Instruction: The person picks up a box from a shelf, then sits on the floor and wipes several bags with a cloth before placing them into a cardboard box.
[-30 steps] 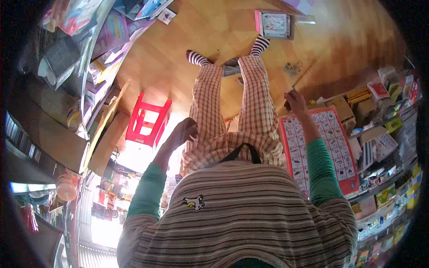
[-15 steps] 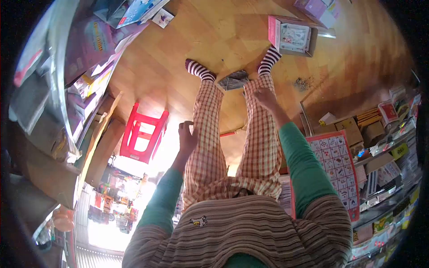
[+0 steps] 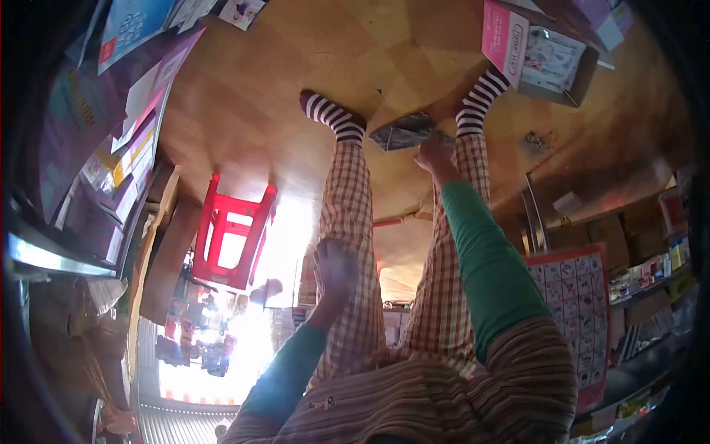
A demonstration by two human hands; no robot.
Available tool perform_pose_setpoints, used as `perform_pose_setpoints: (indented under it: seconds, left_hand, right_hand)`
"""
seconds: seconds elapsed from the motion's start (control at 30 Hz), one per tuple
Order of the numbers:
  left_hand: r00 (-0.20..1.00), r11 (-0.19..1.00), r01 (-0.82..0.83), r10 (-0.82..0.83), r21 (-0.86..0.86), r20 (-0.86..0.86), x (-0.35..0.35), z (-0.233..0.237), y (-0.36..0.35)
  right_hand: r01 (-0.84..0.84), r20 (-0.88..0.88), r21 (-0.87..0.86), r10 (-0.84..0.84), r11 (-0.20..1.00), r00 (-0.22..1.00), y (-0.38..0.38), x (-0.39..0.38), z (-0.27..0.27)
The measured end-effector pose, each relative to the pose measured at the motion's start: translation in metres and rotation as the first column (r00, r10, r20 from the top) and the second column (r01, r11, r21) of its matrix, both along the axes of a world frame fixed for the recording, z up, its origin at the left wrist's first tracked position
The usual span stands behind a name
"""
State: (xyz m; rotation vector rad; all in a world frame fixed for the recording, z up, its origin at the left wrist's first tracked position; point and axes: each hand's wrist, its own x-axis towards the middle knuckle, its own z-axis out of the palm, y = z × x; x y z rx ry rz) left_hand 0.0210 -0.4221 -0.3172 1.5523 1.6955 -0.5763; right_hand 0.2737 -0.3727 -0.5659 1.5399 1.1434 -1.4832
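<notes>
My right hand (image 3: 435, 152), fingers curled, reaches down beside my right shin. It meets the right end of a flat, dark grey, creased piece (image 3: 401, 132) that lies on the floor between my feet. What the fingers close on, if anything, is hidden. Against my left trouser leg (image 3: 347, 192) rests my left hand (image 3: 334, 268), slightly blurred, with nothing seen in it and its fingers loosely spread. A small heap of debris (image 3: 535, 142) is on the floor to the right of my right foot.
A pink box (image 3: 506, 41) with an open side stands by my right foot. On the left is a red plastic stool (image 3: 229, 240), with boxed goods (image 3: 133, 33) beyond it. Shelves of small goods (image 3: 658, 274) and a picture chart (image 3: 573, 318) line the right side.
My right hand has moved from my right knee down to the grey piece. My left hand has come in against my left leg. The view has shifted slightly.
</notes>
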Motion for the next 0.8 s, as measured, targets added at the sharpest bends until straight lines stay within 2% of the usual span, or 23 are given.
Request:
perform_pose_setpoints:
  seconds: [0.03,0.07,0.1,0.13,0.17,0.2,0.23,0.27,0.4,0.47,0.53,0.6,0.67,0.73,0.8]
  left_hand:
    - [1.0,0.999,-0.019,0.019,-0.032,-0.002,0.001,0.001,0.005]
    - [0.999,0.997,-0.041,0.04,-0.061,-0.01,0.007,0.005,0.014]
    - [0.998,0.995,-0.054,0.053,-0.088,-0.013,0.01,0.007,0.019]
    - [0.998,0.992,-0.061,0.06,-0.109,-0.017,0.011,0.009,0.02]
    - [0.998,0.989,-0.065,0.063,-0.131,-0.021,0.01,0.011,0.019]
    - [0.998,0.987,-0.066,0.063,-0.148,-0.024,0.009,0.012,0.018]
    - [0.998,0.985,-0.066,0.062,-0.162,-0.028,0.007,0.013,0.017]
    - [0.998,0.982,-0.068,0.064,-0.177,-0.028,0.006,0.014,0.017]
    - [0.998,0.984,-0.053,0.049,-0.17,-0.029,0.009,0.0,0.032]
    - [0.999,0.993,-0.042,0.039,-0.106,-0.025,0.017,-0.029,0.056]
    - [0.999,0.996,-0.04,0.038,-0.079,-0.023,0.024,-0.036,0.074]
    - [1.0,0.996,-0.027,0.026,-0.089,-0.011,0.021,-0.028,0.075]
    - [1.0,0.99,-0.008,0.008,-0.139,0.001,0.016,-0.007,0.066]
    - [1.0,0.984,-0.003,0.0,-0.177,-0.015,0.014,0.021,0.059]
    - [0.999,0.99,-0.015,0.009,-0.144,-0.046,0.033,0.032,0.085]
  right_hand:
    - [0.004,0.0,0.009,-0.004,1.0,1.0,-0.004,-0.001,-0.015]
    - [-0.236,-0.012,0.017,0.236,0.972,0.972,-0.023,-0.006,-0.04]
    - [-0.46,-0.021,0.025,0.461,0.887,0.887,-0.04,-0.009,-0.064]
    - [-0.433,-0.156,-0.039,0.423,0.901,0.893,-0.05,-0.007,-0.081]
    - [-0.426,-0.153,-0.036,0.416,0.904,0.896,-0.046,-0.006,-0.079]
    - [-0.205,0.024,0.055,0.204,0.977,0.979,-0.036,-0.003,-0.066]
    - [0.01,0.176,0.183,-0.042,0.983,0.983,-0.03,-0.001,-0.06]
    - [0.032,0.097,0.028,-0.034,0.999,0.995,-0.029,0.002,-0.071]
    - [0.037,0.066,0.189,-0.05,0.981,0.997,-0.039,-0.002,-0.077]
    - [0.357,-0.021,0.127,-0.357,0.925,0.934,-0.032,0.003,-0.075]
    - [0.379,-0.096,0.075,-0.371,0.922,0.924,-0.052,-0.005,-0.095]
    - [0.379,-0.233,-0.057,-0.381,0.924,0.895,-0.008,0.004,-0.049]
    - [0.552,-0.274,0.051,-0.519,0.833,0.809,-0.013,-0.006,-0.033]
    - [0.673,-0.389,0.077,-0.599,0.736,0.7,-0.001,-0.009,-0.012]
    - [0.704,-0.252,-0.31,-0.769,0.639,0.587,0.062,0.011,0.053]
